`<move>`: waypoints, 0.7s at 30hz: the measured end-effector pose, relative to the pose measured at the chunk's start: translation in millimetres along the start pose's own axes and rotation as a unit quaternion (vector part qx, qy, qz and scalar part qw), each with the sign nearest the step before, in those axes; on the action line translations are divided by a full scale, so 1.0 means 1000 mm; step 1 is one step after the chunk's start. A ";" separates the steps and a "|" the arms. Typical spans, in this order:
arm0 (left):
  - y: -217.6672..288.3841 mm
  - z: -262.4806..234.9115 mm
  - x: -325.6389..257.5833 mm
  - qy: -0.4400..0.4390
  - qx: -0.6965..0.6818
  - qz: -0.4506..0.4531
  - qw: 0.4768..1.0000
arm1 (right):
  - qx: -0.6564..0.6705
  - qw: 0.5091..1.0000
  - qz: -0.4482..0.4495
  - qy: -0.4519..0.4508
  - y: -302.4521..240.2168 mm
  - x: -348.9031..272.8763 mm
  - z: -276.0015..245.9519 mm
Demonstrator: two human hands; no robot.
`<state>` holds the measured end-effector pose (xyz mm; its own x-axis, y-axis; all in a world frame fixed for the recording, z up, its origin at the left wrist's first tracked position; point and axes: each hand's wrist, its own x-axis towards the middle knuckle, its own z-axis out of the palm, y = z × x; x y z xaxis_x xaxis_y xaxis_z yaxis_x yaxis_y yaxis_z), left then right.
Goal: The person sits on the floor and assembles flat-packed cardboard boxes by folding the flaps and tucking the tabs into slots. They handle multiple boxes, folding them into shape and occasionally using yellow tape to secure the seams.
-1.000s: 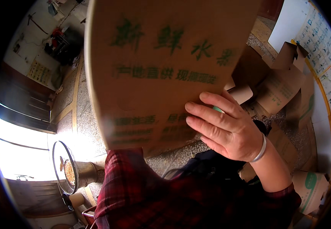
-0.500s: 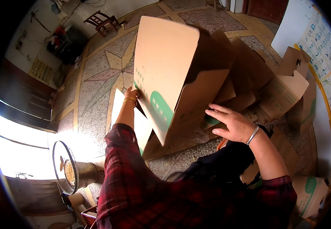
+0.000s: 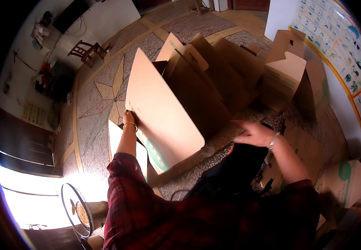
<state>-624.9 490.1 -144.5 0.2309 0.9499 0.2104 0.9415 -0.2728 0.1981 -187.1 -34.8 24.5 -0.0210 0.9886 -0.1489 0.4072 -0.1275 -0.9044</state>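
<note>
A brown cardboard box (image 3: 157, 112) with a green printed patch stands tilted in front of me, its broad pale side facing me. My left hand (image 3: 129, 118), with a gold bangle at the wrist, grips that panel's left edge; some fingers are hidden behind it. Slightly blurred, my right hand (image 3: 256, 134) hovers to the right with its fingers stretched out, holding nothing. A silver bracelet circles that wrist. Beyond the held box, several open cardboard boxes (image 3: 234, 62) lean in a row. Another pale cardboard panel (image 3: 116, 137) stands by my left forearm.
Flattened cardboard (image 3: 299, 156) lies right of my legs, near another box (image 3: 342, 183). A round container with yellow grains (image 3: 82, 214) stands at lower left. A wooden chair (image 3: 86, 52) is at the back left; a poster-covered wall (image 3: 334, 46) borders the right.
The held box has turned and tipped, so its broad panel now slants down to the right. My right hand's fingers have swung inward. The whole view has shifted to the right.
</note>
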 end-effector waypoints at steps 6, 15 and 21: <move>0.217 -0.094 -0.130 -0.068 -0.576 -0.090 0.809 | 0.100 0.994 0.014 -0.050 -0.003 0.009 0.021; 0.322 -0.203 -0.271 -0.008 -0.078 0.556 0.828 | 0.205 0.975 -0.024 0.082 0.048 -0.045 -0.026; 0.331 -0.147 -0.205 -0.024 -0.160 0.488 0.858 | 0.229 0.915 0.155 0.292 0.120 -0.191 -0.065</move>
<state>-396.6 183.3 18.6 0.8878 0.2484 0.3873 0.1801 -0.9622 0.2043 -74.5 -233.3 -30.0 0.5773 0.7563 -0.3079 -0.1180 -0.2958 -0.9479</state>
